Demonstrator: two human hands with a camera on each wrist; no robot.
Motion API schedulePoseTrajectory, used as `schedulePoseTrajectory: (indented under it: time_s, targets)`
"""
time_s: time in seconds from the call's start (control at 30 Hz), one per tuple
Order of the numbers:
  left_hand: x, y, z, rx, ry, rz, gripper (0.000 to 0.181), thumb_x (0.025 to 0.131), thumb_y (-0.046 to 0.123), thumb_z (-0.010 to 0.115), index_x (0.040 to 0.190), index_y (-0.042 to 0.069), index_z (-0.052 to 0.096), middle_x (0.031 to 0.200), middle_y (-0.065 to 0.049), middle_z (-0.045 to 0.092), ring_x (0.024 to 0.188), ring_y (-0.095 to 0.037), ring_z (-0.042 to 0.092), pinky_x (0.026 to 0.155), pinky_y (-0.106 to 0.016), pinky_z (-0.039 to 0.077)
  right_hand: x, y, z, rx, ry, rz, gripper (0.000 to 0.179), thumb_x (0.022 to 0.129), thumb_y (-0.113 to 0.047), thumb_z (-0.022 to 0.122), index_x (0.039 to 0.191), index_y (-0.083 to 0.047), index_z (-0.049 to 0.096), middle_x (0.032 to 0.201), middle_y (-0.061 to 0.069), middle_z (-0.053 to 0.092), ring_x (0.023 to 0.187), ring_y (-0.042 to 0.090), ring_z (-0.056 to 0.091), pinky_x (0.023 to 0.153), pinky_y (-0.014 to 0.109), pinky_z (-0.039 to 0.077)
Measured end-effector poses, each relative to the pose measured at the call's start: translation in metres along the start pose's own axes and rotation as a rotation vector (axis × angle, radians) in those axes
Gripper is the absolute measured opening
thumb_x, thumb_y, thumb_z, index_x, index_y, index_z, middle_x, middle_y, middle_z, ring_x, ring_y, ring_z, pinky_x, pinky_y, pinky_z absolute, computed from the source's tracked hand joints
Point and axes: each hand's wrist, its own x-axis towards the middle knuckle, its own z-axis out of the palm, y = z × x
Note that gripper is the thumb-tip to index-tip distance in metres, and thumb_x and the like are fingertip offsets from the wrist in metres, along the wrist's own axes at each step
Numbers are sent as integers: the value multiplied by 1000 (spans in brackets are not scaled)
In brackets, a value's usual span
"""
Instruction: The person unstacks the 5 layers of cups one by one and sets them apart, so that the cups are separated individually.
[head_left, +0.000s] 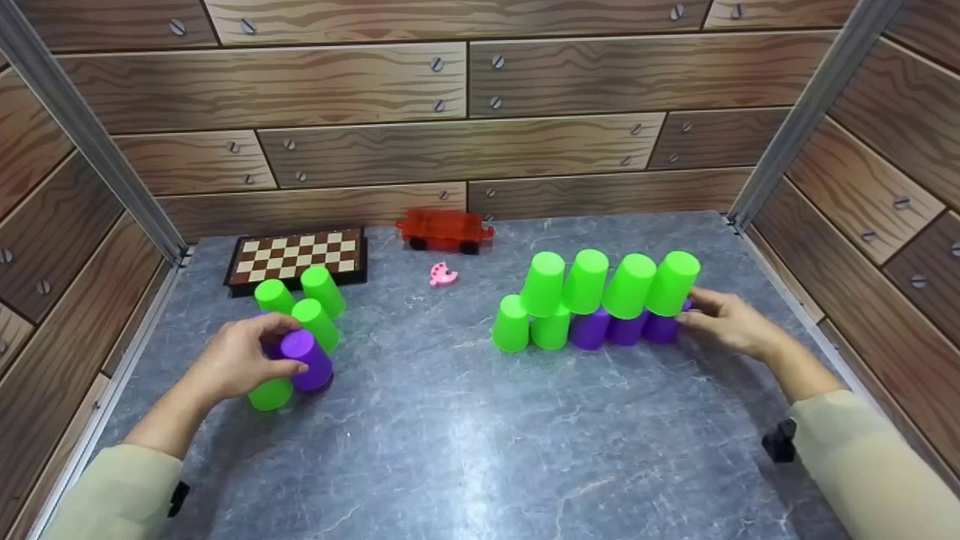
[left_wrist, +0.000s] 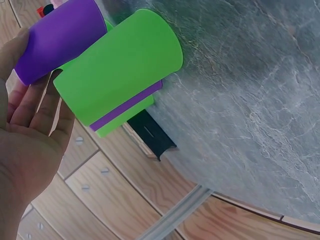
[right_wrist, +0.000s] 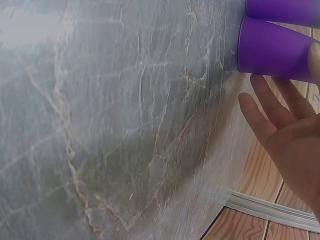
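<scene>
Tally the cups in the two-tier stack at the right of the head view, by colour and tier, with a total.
Upper-tier green cups: 4
Lower-tier green cups: 2
Lower-tier purple cups: 3
Total: 9

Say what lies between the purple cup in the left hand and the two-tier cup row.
In the head view, only bare tabletop separates that purple cup from the row.

Head looks forward-down; wrist views close at hands [left_wrist: 32,150] [right_wrist: 295,142], sharing tabletop [head_left: 420,427].
</scene>
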Motion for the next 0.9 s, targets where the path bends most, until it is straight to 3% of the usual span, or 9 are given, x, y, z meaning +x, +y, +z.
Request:
schedulePoseTrajectory:
  time_s: [0.17, 0.9]
  targets:
    - [0, -2, 2, 1, 0, 17, 50, 82, 18, 94, 122, -1, 71, 111, -14, 75, 102, -32, 71, 91, -55, 59, -1, -1, -1, 17, -9, 10, 62, 107, -15, 66, 161, 1, 41, 148, 29, 56, 136, 47, 53, 94, 10, 45]
    - [-2, -9, 8, 21, -27, -13, 50, 81, 15, 94, 123, -1, 71, 112, -15, 75, 103, -34, 71, 93, -57, 59, -1, -1, 1, 3, 6, 2, 62, 106, -16, 68, 159, 2, 42, 146, 30, 58, 134, 47, 54, 94, 9, 43]
